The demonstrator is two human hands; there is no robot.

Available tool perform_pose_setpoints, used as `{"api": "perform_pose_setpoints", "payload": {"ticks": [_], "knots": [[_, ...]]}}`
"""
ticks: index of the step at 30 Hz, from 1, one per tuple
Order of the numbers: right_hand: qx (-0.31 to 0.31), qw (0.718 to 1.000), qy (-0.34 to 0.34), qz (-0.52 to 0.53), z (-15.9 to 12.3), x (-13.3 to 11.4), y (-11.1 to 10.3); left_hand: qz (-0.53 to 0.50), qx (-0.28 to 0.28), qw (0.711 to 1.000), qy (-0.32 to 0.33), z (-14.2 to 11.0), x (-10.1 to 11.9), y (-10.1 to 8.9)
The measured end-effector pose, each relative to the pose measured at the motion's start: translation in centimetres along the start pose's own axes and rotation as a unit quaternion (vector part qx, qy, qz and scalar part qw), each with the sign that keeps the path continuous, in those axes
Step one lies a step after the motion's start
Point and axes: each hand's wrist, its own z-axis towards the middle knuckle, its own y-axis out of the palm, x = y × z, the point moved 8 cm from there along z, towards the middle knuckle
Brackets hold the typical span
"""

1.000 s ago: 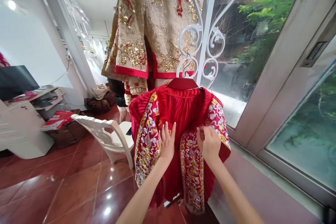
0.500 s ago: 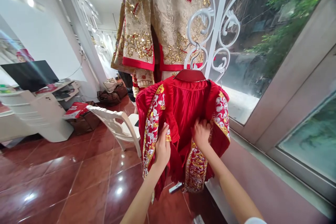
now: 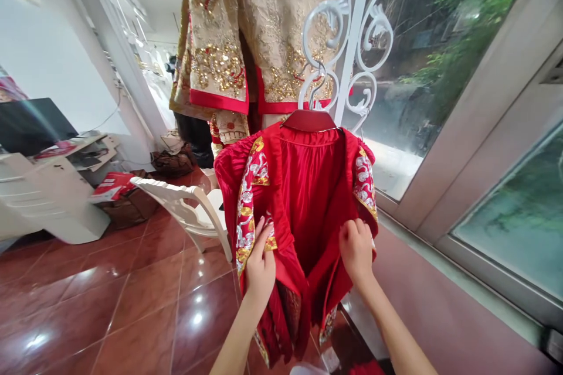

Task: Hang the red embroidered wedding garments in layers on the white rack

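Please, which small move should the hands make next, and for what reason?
Perhaps the left hand should ease its side of the red jacket slightly outward. The cloth near it bunches toward the middle, low down, while the right hand, fingers curled, is at the opposite front edge. The jacket hangs on a hanger, so a gentle move seems enough.

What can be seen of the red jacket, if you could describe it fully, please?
The jacket is satiny red, gathered below the collar, with silver and gold embroidery on its fronts. It hangs open from a hanger on a white stand. The left hand lies against one front; the right hand grips the other.
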Motion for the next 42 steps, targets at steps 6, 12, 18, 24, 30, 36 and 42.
{"api": "perform_pose_setpoints", "payload": {"ticks": [6,12,18,24,30,36,42], "knots": [[0.152,0.972,0.137,0.114,-2.1,4.6,-3.0,0.077,-0.009,0.997,-0.004,-0.1,-0.2,-0.1],[0.042,0.959,0.180,0.216,-2.6,5.0,-4.8,0.073,-0.033,0.997,-0.011,-0.1,0.1,1.0],[-0.011,0.927,0.141,0.347,-3.9,-1.7,-5.2,0.057,-0.013,0.997,-0.053,0.1,0.5,0.8],[0.020,0.933,0.131,0.335,-4.4,-3.7,-6.4,0.050,-0.021,0.998,-0.033,-1.6,1.8,2.7],[0.026,0.944,0.084,0.318,-3.9,-4.5,-8.5,0.005,-0.146,0.985,-0.095,-1.2,-0.2,9.0],[-0.028,0.922,0.182,0.341,-4.6,-1.5,-6.1,0.035,-0.130,0.985,-0.104,-1.8,-3.2,8.9],[-0.052,0.886,0.249,0.388,-5.4,-0.2,-5.5,0.000,-0.251,0.937,-0.244,-9.4,-6.1,8.3]]}}
